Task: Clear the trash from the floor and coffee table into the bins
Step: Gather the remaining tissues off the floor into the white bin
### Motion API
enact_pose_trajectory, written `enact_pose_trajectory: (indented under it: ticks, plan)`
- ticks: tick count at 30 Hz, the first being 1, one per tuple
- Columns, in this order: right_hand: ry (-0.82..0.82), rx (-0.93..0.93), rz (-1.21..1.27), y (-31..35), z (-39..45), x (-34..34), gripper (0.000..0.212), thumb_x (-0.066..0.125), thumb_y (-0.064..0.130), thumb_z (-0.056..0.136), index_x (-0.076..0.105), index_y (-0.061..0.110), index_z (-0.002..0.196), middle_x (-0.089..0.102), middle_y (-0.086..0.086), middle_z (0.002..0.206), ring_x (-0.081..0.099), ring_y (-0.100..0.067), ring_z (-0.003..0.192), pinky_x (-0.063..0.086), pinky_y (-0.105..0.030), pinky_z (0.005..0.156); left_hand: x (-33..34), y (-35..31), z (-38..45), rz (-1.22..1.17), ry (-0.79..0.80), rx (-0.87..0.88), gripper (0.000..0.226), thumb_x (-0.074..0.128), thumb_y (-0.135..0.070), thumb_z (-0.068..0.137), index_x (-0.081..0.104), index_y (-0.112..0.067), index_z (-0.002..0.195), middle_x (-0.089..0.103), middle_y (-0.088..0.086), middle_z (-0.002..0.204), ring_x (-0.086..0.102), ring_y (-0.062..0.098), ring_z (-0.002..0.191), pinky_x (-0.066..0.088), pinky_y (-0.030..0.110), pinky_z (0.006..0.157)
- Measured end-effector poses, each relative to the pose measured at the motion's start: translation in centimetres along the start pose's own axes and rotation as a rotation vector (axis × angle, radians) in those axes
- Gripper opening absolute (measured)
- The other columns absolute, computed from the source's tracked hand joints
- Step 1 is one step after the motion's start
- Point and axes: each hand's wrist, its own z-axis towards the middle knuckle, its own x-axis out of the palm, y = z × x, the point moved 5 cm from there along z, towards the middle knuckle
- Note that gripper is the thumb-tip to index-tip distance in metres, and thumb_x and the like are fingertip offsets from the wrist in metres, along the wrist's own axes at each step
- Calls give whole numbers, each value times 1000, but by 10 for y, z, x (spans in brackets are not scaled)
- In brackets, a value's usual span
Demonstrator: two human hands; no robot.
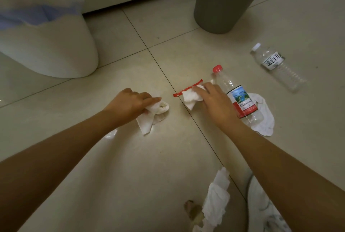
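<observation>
**Two tissues gripped on the tiled floor**

A crumpled white paper tissue (pixel 153 115) is pinched on the beige tiled floor (pixel 130 166) by the left hand (pixel 128 103), whose fingers are curled round its upper part; the lower end lies spread on the tile. A second crumpled white tissue (pixel 190 99) is held under the curled fingers of the right hand (pixel 214 103), just beside a thin red wrapper strip (pixel 188 88) that is partly covered by it. A clear plastic bottle with a red cap and a red-and-blue label (pixel 240 99) is seen lying just right of that hand, over a white crumpled plastic bag (pixel 265 117) that is largely hidden. A second clear bottle with a white cap (pixel 276 65) lies well apart to the right. Another long white tissue (pixel 214 202) and a blurred brownish scrap (pixel 192 210) are cut off at the bottom edge. A white bin with a blue liner (pixel 46 45) and a grey bin (pixel 224 2) are both cropped at the top.
</observation>
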Motion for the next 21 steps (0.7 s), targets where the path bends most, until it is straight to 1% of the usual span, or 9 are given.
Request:
enact_pose_trajectory:
  ticks: [2,4,7,9,12,14,17,19,21]
  plan:
    - [68,-44,-58,3,10,9,50,45,12,95,37,21,143,43,-8,142,33,-29,131,31,-45,106,1,2,-4,-9,-9,-19,53,71,-14,81,55,-20,131,68,4,115,67,28,78,42,32,64]
    - [121,-85,-93,3,18,19,49,45,20,97,35,23,144,42,-5,144,28,-27,137,21,-48,112,1,4,-7,-10,-22,-30,57,76,-11,76,58,-20,129,68,4,113,67,27,78,42,31,62]
    - [131,-109,11,-2,29,25,50,50,29,94,39,25,143,37,-6,147,32,-27,134,29,-44,107,2,6,-9,-33,-52,-40,60,82,-7,68,63,-18,123,70,4,108,66,27,75,45,31,58]
    - [141,-96,19,-7,35,28,60,57,38,90,33,33,144,19,-4,156,20,-29,140,21,-52,112,3,6,-9,-46,-59,-47,60,82,-7,66,64,-18,122,70,3,107,66,27,75,45,31,57]
    - [286,-36,-16,-17,43,40,92,63,62,75,4,51,144,-15,7,158,-11,-23,145,-2,-62,112,3,7,-9,-57,-70,-64,59,82,-6,66,64,-19,121,70,2,105,66,27,74,44,31,56]
    - [382,-20,25,-19,46,46,100,59,76,66,-4,56,141,-18,11,157,-16,-23,144,-1,-64,110,4,8,-10,-65,-65,-72,59,80,-5,68,63,-20,123,70,1,107,66,27,78,45,32,59]
    - [408,-35,135,-14,45,45,98,47,89,58,-5,62,137,-9,10,159,-12,-25,145,7,-66,109,5,10,-11,-61,-60,-81,57,76,-5,73,61,-21,126,67,2,115,66,28,87,48,36,66]
    - [409,-109,81,-7,41,46,97,50,86,61,-2,60,139,-5,9,159,-6,-25,145,12,-62,110,5,11,-13,-71,-48,-104,55,75,-5,75,61,-20,127,66,5,119,66,30,93,49,39,71]
    - [384,-178,30,0,36,47,90,58,72,71,7,55,142,0,8,159,2,-24,145,24,-54,109,6,12,-15,-83,-30,-120,54,73,-4,76,61,-18,127,65,9,120,67,31,93,50,40,71]
